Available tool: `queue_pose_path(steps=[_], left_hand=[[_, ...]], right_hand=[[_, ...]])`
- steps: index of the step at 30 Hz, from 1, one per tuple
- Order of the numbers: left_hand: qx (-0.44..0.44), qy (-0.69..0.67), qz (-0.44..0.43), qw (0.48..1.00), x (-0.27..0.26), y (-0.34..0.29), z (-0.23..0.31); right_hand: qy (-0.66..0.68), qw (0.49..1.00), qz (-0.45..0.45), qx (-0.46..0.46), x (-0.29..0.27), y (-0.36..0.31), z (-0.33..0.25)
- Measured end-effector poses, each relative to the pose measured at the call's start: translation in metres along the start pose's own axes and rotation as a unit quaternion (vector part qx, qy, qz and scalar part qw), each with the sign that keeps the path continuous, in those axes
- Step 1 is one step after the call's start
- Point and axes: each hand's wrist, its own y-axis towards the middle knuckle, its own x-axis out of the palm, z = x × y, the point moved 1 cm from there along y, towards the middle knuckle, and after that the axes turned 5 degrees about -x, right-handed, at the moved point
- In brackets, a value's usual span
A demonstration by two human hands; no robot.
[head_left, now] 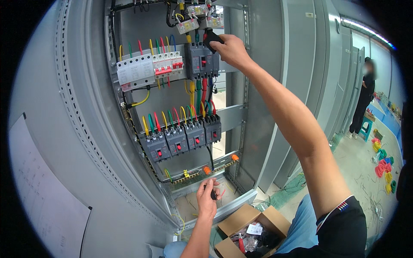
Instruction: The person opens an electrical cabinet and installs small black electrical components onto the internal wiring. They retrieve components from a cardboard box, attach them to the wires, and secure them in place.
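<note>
At the top of the large grey circuit breaker [203, 61], my right hand [232, 50] grips a flat black plastic piece [211, 39] by its edge, close to the thick coloured cables. Its exact kind does not show. Lower down, in front of the cabinet's bottom rail, my left hand [207, 198] is closed around a small black object [214, 195], mostly hidden by the fingers. Left of the large breaker sit a white surge protector block [136, 71] and small breakers with red levers [167, 65]. A row of smaller grey breakers [176, 140] runs below.
An open cardboard box [232, 249] with bagged parts and a red-handled tool [241, 244] stands by my legs. Papers hang on the left door [43, 185]. At the right, a person [363, 99] stands near a teal stool [366, 129]; wire coils [380, 167] lie on the floor.
</note>
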Motion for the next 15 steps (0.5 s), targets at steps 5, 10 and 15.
queue_pose_path(steps=[5,10,15], left_hand=[[0.008,-0.009,0.009,1.000,-0.010,0.002,0.004],[0.009,-0.015,0.012,1.000,-0.011,0.001,0.007],[0.004,-0.008,0.010,1.000,-0.010,0.001,0.008]], right_hand=[[-0.063,0.998,-0.028,0.007,0.009,0.022,-0.003],[-0.083,0.996,-0.032,-0.009,0.007,0.025,-0.003],[-0.095,0.995,-0.023,0.010,0.010,0.025,-0.007]])
